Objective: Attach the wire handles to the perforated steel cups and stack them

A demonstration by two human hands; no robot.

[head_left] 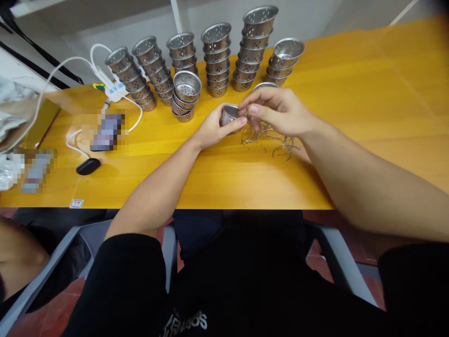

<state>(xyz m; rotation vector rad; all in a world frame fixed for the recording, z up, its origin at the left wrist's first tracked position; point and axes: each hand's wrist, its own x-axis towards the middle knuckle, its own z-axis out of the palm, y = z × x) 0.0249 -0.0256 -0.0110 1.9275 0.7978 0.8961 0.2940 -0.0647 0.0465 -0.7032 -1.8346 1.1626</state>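
A small perforated metal strainer cup [229, 114] is gripped in my left hand [213, 128], its thumb along the near side and its mouth tilted toward the right. At the cup's rim, my right hand [275, 110] has its thumb and fingertips pinched together. Whatever lies between those fingertips is too small to make out. Beneath the right hand, several thin curved metal wires [286, 146] lie loose in a tangle on the table. Just behind that hand the rim of another metal cup [265, 85] shows, mostly hidden.
Tall stacks of perforated cups [216, 58] line the back of the yellow table [224, 182]. A shorter stack [185, 96] stands nearer. To the left are a phone [107, 132], a black case [88, 166], a power strip [117, 91] and white cables. Another person's arm [21, 257] shows at lower left.
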